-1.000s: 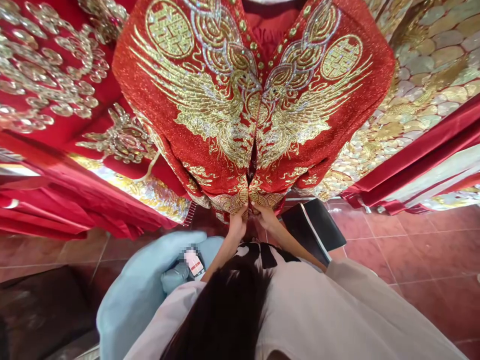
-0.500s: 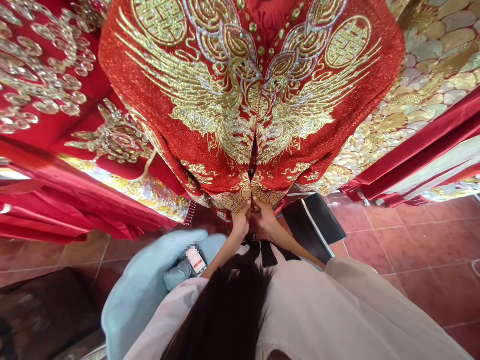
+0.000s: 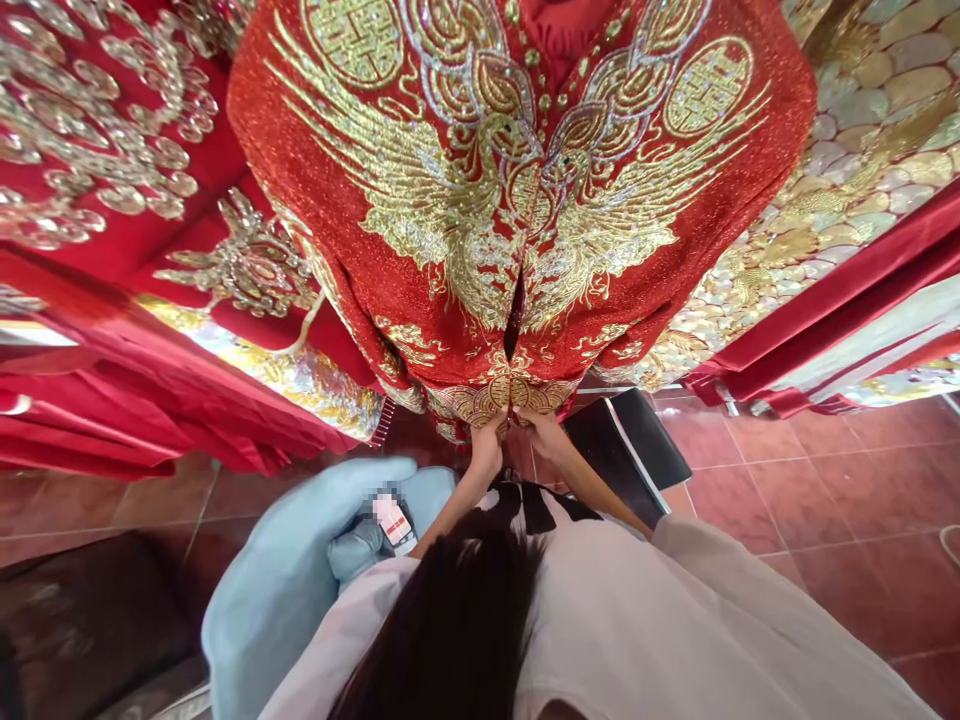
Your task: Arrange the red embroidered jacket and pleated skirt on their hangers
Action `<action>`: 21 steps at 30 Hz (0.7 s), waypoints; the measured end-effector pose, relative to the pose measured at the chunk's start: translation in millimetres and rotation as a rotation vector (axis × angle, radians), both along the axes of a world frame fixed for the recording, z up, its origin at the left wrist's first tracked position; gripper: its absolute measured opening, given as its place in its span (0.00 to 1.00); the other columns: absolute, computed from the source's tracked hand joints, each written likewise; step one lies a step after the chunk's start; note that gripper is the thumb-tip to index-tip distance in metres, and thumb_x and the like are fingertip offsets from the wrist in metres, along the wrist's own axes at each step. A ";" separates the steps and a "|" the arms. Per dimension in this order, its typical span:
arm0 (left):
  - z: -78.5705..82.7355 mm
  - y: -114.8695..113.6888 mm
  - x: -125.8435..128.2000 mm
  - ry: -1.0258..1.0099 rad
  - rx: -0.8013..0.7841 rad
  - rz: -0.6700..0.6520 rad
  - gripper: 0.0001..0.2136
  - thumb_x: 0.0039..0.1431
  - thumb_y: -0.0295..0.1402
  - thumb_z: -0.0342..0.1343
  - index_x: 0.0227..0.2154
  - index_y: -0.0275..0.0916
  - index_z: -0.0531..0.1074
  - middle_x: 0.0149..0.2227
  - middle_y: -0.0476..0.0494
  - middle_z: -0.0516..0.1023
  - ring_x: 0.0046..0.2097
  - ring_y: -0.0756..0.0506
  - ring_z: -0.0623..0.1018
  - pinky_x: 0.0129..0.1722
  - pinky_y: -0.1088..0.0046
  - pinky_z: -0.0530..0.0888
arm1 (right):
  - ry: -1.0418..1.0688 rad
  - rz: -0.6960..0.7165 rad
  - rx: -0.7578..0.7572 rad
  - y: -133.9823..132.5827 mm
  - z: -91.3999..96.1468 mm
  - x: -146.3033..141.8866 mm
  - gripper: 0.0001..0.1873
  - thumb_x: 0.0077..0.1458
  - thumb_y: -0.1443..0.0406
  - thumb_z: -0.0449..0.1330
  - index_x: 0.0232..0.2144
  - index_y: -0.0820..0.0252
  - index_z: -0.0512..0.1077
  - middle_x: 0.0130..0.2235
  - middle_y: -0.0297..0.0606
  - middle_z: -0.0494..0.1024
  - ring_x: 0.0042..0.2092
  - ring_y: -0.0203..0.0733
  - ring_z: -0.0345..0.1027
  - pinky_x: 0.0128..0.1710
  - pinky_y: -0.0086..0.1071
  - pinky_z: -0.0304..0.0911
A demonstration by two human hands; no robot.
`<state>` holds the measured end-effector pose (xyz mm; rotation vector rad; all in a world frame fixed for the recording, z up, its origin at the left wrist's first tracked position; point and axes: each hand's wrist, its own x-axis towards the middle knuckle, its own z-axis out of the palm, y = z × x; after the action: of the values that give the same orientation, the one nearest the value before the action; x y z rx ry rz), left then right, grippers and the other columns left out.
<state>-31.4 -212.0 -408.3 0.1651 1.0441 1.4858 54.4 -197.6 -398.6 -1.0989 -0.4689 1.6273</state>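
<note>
A red jacket (image 3: pixel 517 190) with gold and silver bird embroidery hangs right in front of me, its front slit running down the middle. My left hand (image 3: pixel 486 447) pinches the left flap of the jacket's bottom hem. My right hand (image 3: pixel 545 432) pinches the right flap beside it. Both hands meet at the hem's centre, fingers closed on the cloth. My dark hair and white top fill the bottom of the view.
More red and gold embroidered garments (image 3: pixel 112 160) hang to the left and right (image 3: pixel 840 170). A light blue bag (image 3: pixel 300 570) with a small tag lies at lower left. A black flat stand (image 3: pixel 626 450) sits on the red tiled floor (image 3: pixel 810 490).
My hands stay on the hem's centre and have shifted slightly; the two flaps now sit closer together at the bottom. The view moved a little.
</note>
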 end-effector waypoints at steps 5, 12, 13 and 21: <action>-0.9 -2.2 0.2 0.038 0.016 -0.009 0.20 0.35 0.32 0.69 0.36 0.35 0.74 0.34 0.44 0.78 0.41 0.44 0.77 0.49 0.64 0.69 | 0.084 -0.087 -0.038 1.1 2.5 -5.0 0.16 0.28 0.70 0.68 0.26 0.59 0.70 0.27 0.29 0.76 0.30 0.33 0.70 0.33 0.27 0.67; -4.2 -3.3 0.6 0.120 0.059 0.030 0.23 0.34 0.29 0.70 0.38 0.37 0.74 0.41 0.43 0.78 0.48 0.43 0.75 0.53 0.66 0.67 | 0.138 -0.155 -0.117 10.7 -1.8 -16.7 0.11 0.30 0.72 0.66 0.20 0.61 0.68 0.23 0.30 0.75 0.26 0.32 0.67 0.29 0.27 0.66; -4.8 -2.9 0.5 0.124 0.062 0.030 0.23 0.35 0.30 0.70 0.39 0.37 0.74 0.41 0.43 0.78 0.49 0.43 0.75 0.53 0.66 0.67 | 0.141 -0.153 -0.130 11.4 -2.3 -17.0 0.11 0.30 0.72 0.66 0.20 0.61 0.68 0.23 0.30 0.75 0.26 0.32 0.67 0.29 0.27 0.66; -7.9 4.1 0.2 0.144 0.062 0.038 0.22 0.41 0.33 0.69 0.42 0.38 0.72 0.42 0.43 0.77 0.49 0.44 0.75 0.52 0.66 0.69 | 0.132 -0.166 -0.155 9.6 1.6 -17.0 0.12 0.33 0.70 0.68 0.25 0.61 0.71 0.24 0.31 0.75 0.28 0.34 0.68 0.28 0.27 0.65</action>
<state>-31.2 -207.9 -416.2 0.3009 1.1217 1.5595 37.3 -188.0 -397.0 -1.1058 -0.1623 1.5971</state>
